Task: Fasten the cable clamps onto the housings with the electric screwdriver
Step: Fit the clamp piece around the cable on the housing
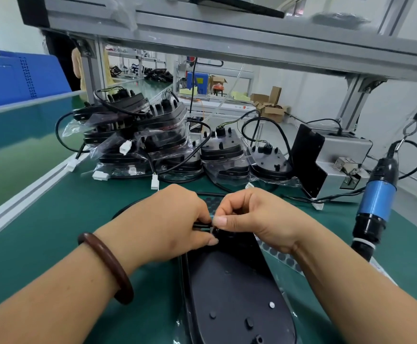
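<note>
Green mat (78, 219): hands (167, 219) (257, 219) on cable (200, 226), over housing (232, 289)

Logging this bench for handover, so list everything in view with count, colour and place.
Housing: one, black, nearest, centre.
Bagged housings: several, black, stacked behind it.
Cable: one, black, at the housing's far end.
Screwdriver: one, blue and black, hanging at right.
Feeder box: one, grey, right rear.
Pad sheet: one, grey dots, right of the housing.
Mat: one, green, covering the bench.
Crates: count unclear, blue, far left.
Bracelet: one, brown, left wrist.
Left hand: one, pinching the cable.
Right hand: one, pinching the cable too.
</note>
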`<action>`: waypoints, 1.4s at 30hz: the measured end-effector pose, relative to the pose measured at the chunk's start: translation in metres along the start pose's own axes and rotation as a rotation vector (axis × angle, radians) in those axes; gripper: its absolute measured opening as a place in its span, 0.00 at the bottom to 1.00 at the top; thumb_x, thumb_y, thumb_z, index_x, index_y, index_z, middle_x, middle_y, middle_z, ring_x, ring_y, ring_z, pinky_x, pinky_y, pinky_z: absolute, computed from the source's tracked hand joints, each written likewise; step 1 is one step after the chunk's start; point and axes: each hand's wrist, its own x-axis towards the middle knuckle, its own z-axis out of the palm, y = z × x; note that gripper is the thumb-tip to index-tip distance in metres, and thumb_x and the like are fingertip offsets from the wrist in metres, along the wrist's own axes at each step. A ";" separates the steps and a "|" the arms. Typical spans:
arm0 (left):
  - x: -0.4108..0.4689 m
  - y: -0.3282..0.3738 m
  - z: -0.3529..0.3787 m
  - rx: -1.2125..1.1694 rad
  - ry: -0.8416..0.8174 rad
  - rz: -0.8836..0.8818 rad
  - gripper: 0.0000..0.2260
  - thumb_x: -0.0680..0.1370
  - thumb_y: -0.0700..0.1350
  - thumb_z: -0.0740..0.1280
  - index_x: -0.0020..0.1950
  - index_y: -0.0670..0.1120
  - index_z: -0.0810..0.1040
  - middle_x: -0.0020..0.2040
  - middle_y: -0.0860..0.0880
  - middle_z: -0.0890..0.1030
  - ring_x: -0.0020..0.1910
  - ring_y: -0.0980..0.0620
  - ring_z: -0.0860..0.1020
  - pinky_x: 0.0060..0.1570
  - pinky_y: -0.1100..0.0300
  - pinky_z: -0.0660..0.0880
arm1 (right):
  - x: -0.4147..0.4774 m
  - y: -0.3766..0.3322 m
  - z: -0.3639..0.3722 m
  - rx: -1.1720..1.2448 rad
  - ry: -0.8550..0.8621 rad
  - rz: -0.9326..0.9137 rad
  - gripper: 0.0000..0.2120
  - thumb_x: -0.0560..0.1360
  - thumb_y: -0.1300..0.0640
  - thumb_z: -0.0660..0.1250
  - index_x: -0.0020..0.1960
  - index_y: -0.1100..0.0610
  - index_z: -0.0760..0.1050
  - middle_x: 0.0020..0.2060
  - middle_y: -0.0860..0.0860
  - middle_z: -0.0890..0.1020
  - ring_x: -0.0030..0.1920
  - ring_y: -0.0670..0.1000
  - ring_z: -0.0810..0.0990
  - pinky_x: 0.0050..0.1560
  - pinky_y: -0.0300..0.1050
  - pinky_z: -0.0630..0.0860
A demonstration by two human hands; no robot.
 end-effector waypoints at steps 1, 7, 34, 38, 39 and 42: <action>0.000 0.000 -0.001 -0.004 0.002 0.002 0.13 0.73 0.62 0.67 0.47 0.53 0.81 0.37 0.52 0.78 0.37 0.55 0.73 0.41 0.56 0.74 | 0.000 0.000 0.001 -0.005 0.002 0.005 0.08 0.73 0.64 0.71 0.37 0.56 0.79 0.32 0.51 0.76 0.34 0.47 0.70 0.37 0.39 0.66; 0.000 -0.001 -0.002 -0.016 -0.003 0.013 0.15 0.73 0.62 0.65 0.48 0.53 0.81 0.40 0.51 0.79 0.41 0.53 0.75 0.45 0.54 0.74 | 0.001 0.000 0.003 0.017 0.012 0.028 0.09 0.72 0.63 0.72 0.35 0.54 0.80 0.31 0.51 0.77 0.33 0.46 0.71 0.36 0.38 0.67; 0.001 -0.010 0.002 -0.210 0.044 0.091 0.06 0.75 0.49 0.69 0.51 0.55 0.80 0.40 0.63 0.74 0.43 0.63 0.72 0.46 0.71 0.68 | 0.008 0.007 0.005 0.239 0.061 0.135 0.13 0.71 0.71 0.68 0.43 0.54 0.72 0.35 0.55 0.78 0.37 0.51 0.74 0.50 0.48 0.61; 0.002 -0.011 0.001 -0.224 0.014 0.077 0.09 0.74 0.53 0.69 0.54 0.56 0.81 0.41 0.62 0.74 0.44 0.63 0.72 0.48 0.68 0.69 | 0.008 0.007 0.006 0.239 0.069 0.129 0.13 0.69 0.69 0.72 0.42 0.53 0.72 0.36 0.57 0.77 0.39 0.53 0.72 0.50 0.48 0.61; 0.002 -0.011 0.001 -0.228 0.015 0.072 0.10 0.74 0.55 0.69 0.54 0.56 0.81 0.41 0.61 0.74 0.43 0.63 0.72 0.47 0.68 0.69 | 0.008 0.007 0.005 0.233 0.068 0.124 0.13 0.69 0.68 0.72 0.42 0.53 0.72 0.36 0.56 0.78 0.40 0.53 0.72 0.49 0.48 0.62; 0.002 -0.009 0.001 -0.248 0.000 0.075 0.10 0.75 0.54 0.68 0.55 0.55 0.82 0.40 0.58 0.76 0.42 0.61 0.73 0.47 0.67 0.70 | 0.008 0.009 0.005 0.188 0.058 0.098 0.10 0.72 0.66 0.71 0.40 0.53 0.74 0.33 0.52 0.80 0.37 0.49 0.75 0.45 0.45 0.66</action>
